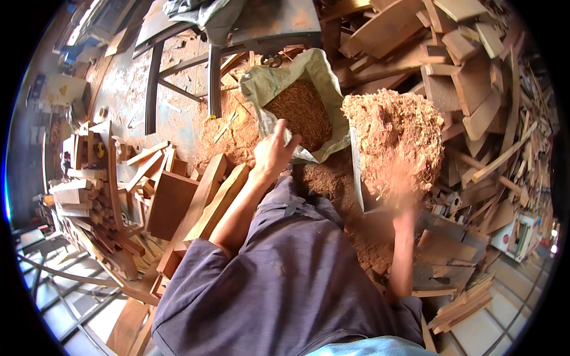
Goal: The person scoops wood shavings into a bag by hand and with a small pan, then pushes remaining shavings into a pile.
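Note:
An off-white woven sack (254, 80) stands with its mouth wide, brown sawdust and shavings (300, 113) inside it. My left hand (275, 151) is at the sack's near left rim, its index finger and thumb stretched apart. To the right of the sack, a big heap of pale wood shavings (392, 127) lies on a flat pan with a grey edge (357, 169). My right hand (396, 181) is smeared by motion at the near end of this heap. Its fingers cannot be made out, nor whether it grips the pan.
Loose brown sawdust (326, 181) covers the floor below the sack. Wood offcuts (463, 89) pile up at the far right. Boards and blocks (172, 204) lean on the left. A dark metal-legged table (273, 24) stands beyond the sack, with grey cloth (208, 15) on it.

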`<act>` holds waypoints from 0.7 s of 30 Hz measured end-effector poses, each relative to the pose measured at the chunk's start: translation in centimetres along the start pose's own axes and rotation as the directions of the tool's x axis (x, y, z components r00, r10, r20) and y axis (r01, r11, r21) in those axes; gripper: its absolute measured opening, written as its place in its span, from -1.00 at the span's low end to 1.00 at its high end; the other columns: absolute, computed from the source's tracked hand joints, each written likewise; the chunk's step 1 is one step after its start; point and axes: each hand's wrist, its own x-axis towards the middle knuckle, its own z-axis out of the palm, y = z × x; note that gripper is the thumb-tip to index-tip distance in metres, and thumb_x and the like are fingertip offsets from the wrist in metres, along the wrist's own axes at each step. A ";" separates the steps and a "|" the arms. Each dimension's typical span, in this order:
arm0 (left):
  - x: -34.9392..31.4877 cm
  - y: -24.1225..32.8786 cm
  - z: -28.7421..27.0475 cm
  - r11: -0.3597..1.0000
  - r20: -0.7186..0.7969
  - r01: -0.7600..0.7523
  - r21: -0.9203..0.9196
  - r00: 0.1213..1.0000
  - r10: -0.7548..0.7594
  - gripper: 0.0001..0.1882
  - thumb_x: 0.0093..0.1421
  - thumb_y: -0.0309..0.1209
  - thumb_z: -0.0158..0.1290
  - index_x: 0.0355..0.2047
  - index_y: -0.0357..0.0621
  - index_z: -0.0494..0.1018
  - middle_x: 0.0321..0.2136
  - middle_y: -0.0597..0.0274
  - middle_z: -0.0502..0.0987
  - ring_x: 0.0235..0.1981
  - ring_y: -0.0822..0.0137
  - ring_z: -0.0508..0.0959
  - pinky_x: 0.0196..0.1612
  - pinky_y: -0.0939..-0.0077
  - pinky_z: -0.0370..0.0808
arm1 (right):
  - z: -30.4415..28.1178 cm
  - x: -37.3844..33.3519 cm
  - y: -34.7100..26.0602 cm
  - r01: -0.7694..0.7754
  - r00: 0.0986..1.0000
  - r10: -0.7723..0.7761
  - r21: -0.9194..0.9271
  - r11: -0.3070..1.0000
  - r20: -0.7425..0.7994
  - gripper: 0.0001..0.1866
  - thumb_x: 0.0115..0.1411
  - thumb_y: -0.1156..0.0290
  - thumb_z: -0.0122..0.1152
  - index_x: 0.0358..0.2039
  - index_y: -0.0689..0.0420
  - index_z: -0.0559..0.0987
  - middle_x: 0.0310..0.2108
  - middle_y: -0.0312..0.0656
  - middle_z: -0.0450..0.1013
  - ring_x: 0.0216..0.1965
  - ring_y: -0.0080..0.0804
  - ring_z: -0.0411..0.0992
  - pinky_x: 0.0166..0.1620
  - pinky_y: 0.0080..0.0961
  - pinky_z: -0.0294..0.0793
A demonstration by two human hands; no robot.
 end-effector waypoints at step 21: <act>-1.9 -2.6 5.0 0.998 -0.052 0.039 0.051 0.998 -0.036 -0.72 0.15 -0.35 0.00 -0.59 -0.27 0.54 -0.59 -0.24 0.55 -0.52 -0.15 0.61 -0.43 0.02 0.57 | 7.6 13.1 -7.6 0.162 0.942 0.171 -0.836 0.524 0.290 -0.55 0.16 0.44 -0.01 0.09 0.24 0.43 0.05 -0.19 0.40 0.08 -0.39 0.30 0.14 -0.36 0.30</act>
